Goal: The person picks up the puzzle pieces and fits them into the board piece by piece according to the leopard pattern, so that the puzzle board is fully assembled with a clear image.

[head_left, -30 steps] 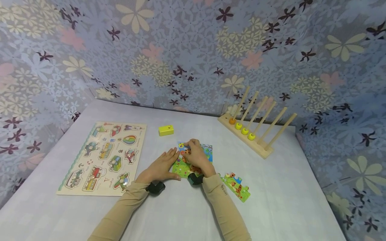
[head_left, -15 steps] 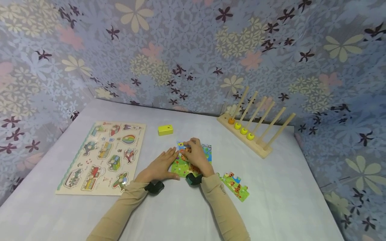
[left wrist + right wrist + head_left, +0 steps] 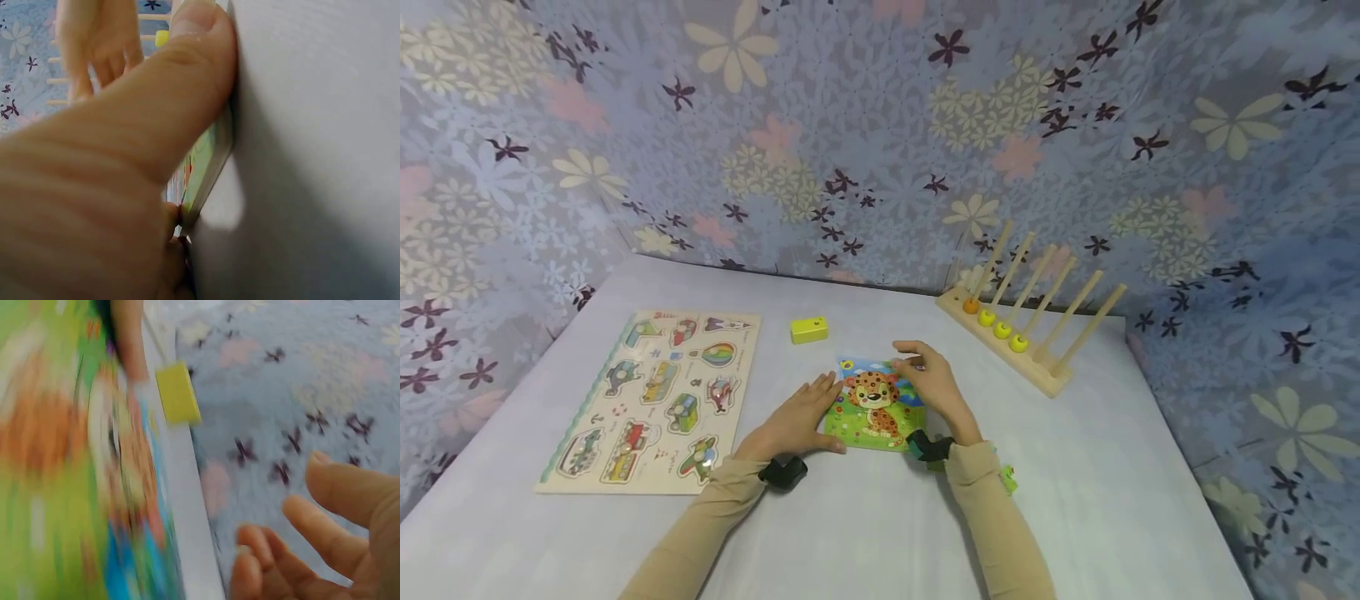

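A jigsaw puzzle with a spotted leopard cub on green grass lies mid-table in the head view. My left hand rests flat at its left side, fingers stretched out. In the left wrist view the thumb lies against the edge of the puzzle. Over the puzzle's upper right corner is my right hand, its fingers loosely bent with nothing between them. The right wrist view shows those fingers apart, beside the blurred puzzle. A loose puzzle section lies mostly hidden beneath the right forearm.
A wooden peg board with vehicle pictures lies at the left. Behind the puzzle sits a yellow block. At the back right stands a wooden rack with upright rods and several beads. Flowered cloth hangs behind the table.
My right hand has let go of the puzzle and moved right, uncovering the leopard picture. Its forearm now covers most of the loose section. The left hand has stayed in place.
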`<act>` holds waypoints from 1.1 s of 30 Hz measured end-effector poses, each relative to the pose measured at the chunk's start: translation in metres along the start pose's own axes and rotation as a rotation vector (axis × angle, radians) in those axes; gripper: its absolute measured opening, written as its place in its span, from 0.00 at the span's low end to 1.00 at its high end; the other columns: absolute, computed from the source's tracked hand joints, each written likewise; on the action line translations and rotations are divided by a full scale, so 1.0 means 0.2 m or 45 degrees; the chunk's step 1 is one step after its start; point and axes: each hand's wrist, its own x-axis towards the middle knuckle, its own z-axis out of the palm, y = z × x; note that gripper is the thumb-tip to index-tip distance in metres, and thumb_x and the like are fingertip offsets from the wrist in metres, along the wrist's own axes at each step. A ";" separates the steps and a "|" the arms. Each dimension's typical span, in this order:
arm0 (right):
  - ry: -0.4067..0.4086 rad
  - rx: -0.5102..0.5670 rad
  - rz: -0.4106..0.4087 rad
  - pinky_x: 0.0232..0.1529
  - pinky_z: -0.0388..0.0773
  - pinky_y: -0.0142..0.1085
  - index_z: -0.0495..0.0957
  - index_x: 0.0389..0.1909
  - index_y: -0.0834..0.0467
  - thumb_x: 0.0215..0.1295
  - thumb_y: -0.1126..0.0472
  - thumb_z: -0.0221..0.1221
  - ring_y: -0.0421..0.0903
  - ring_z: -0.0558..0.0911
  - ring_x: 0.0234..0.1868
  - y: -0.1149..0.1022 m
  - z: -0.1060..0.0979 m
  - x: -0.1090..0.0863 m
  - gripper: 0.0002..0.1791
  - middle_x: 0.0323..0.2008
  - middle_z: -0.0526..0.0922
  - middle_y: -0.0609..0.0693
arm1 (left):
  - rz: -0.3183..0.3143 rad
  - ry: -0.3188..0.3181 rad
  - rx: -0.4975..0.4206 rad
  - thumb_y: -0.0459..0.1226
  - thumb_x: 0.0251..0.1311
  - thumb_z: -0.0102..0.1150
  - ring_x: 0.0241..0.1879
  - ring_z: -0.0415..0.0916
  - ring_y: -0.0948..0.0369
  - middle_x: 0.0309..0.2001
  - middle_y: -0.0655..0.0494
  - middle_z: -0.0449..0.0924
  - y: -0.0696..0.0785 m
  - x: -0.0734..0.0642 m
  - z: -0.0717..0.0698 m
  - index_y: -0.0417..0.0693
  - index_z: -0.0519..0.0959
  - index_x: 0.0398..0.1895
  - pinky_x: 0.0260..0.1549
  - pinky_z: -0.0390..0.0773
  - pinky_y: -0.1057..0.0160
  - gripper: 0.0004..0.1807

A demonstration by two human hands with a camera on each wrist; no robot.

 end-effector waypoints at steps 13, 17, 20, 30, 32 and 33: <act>-0.120 -0.165 0.107 0.57 0.77 0.44 0.66 0.67 0.59 0.65 0.57 0.61 0.58 0.75 0.60 0.33 -0.40 -0.59 0.31 0.62 0.75 0.59 | -0.013 0.028 -0.020 0.54 0.48 0.70 0.76 0.42 0.40 0.76 0.34 0.43 0.00 -0.03 0.00 0.33 0.50 0.74 0.74 0.47 0.40 0.59; -0.070 -0.277 0.013 0.59 0.75 0.48 0.65 0.68 0.58 0.60 0.60 0.66 0.58 0.74 0.61 0.34 -0.40 -0.67 0.36 0.62 0.75 0.57 | 0.004 0.024 -0.028 0.54 0.49 0.70 0.76 0.41 0.40 0.76 0.34 0.44 0.01 0.00 0.00 0.33 0.50 0.74 0.74 0.46 0.40 0.59; -0.023 -0.383 -0.040 0.52 0.78 0.45 0.68 0.66 0.59 0.57 0.63 0.68 0.56 0.77 0.56 0.33 -0.39 -0.67 0.35 0.58 0.77 0.57 | 0.008 0.009 -0.041 0.54 0.49 0.70 0.76 0.41 0.40 0.76 0.34 0.43 0.02 0.00 0.00 0.33 0.49 0.74 0.74 0.45 0.40 0.59; 0.005 -0.412 0.045 0.40 0.81 0.41 0.75 0.57 0.61 0.65 0.66 0.60 0.47 0.81 0.38 0.20 -0.39 -0.43 0.19 0.38 0.82 0.53 | 0.007 0.023 -0.043 0.54 0.49 0.70 0.76 0.41 0.40 0.76 0.35 0.42 0.02 0.00 0.00 0.34 0.49 0.75 0.74 0.45 0.40 0.58; 0.018 -0.411 0.029 0.43 0.82 0.44 0.75 0.57 0.62 0.67 0.65 0.58 0.49 0.83 0.40 0.14 -0.35 -0.37 0.17 0.37 0.84 0.54 | 0.002 0.009 -0.043 0.54 0.49 0.70 0.76 0.40 0.41 0.76 0.36 0.41 0.02 0.00 -0.01 0.34 0.49 0.75 0.75 0.45 0.41 0.59; 0.021 -0.390 0.028 0.43 0.83 0.45 0.75 0.57 0.61 0.68 0.65 0.57 0.50 0.84 0.41 0.11 -0.33 -0.34 0.17 0.38 0.84 0.54 | 0.003 0.008 -0.041 0.54 0.49 0.70 0.76 0.40 0.41 0.76 0.36 0.41 0.02 0.00 -0.01 0.34 0.48 0.75 0.75 0.44 0.41 0.59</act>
